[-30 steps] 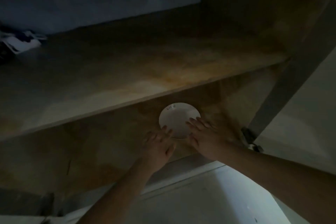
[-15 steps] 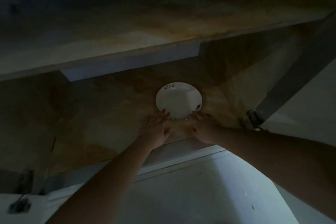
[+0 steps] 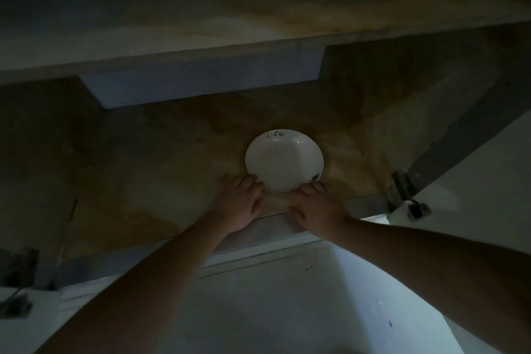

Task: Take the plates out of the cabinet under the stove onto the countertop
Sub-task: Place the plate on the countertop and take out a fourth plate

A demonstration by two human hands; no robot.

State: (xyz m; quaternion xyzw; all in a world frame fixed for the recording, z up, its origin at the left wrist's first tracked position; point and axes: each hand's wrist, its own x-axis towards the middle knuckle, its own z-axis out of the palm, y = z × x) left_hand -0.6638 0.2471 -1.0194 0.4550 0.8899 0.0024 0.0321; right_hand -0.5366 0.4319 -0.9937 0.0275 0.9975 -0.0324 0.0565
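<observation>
Plate: white, on cabinet floor, just beyond the fingers.
Left hand: fingers straight, touching near rim.
Right hand: fingers straight, at near rim.

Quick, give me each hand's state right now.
Left hand: open, fingers straight, touching the near rim of the plate.
Right hand: open, fingers straight at the plate's near rim.

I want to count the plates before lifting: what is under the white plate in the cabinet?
The white plate sits on the cabinet's wooden shelf. A thin edge shows beneath its near rim, perhaps a second plate; the dim light and both hands, left hand and right hand, hide the rest.
</observation>
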